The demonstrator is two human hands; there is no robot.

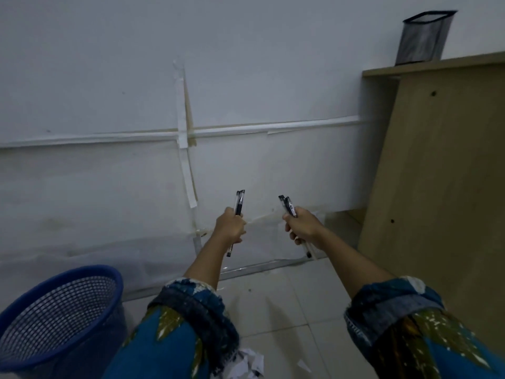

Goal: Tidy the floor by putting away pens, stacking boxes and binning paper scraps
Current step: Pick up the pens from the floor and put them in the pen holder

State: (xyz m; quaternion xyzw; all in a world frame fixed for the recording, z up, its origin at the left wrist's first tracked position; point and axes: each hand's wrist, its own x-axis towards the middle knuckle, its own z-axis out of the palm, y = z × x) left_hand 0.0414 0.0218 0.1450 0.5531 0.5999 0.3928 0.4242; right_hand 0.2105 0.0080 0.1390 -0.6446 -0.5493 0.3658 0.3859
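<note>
Left pens (pixel 239 205) & right pens (pixel 289 207) sit just below mid-frame, held up off the floor (pixel 287 296), one bunch per fist. The left hand (pixel 229 228) is clamped round its barrels approx mid-length and the right hand (pixel 302 228) likewise, caps poking up, tips out below. Pens are prob. v. light, stiff, smooth plastic w/ clips. A loose bunch can slide or fan out, so a grip round the barrels' middle, all parallel, looks best. The mesh pen cup (pixel 423 39), upper right on the counter (pixel 437 160), looks light too & may tip if knocked. Hard to tell: no. of pens per hand (barrels overlap, fingers cover them), the cup's inside (seen from below), and the counter top (edge-on only). Paper scraps (pixel 250 362) at bottom centre are cut off by the frame edge & partly behind a sleeve. The blue bin (pixel 54 318) at lower left is cropped, its bottom unseen. No boxes in view.
</note>
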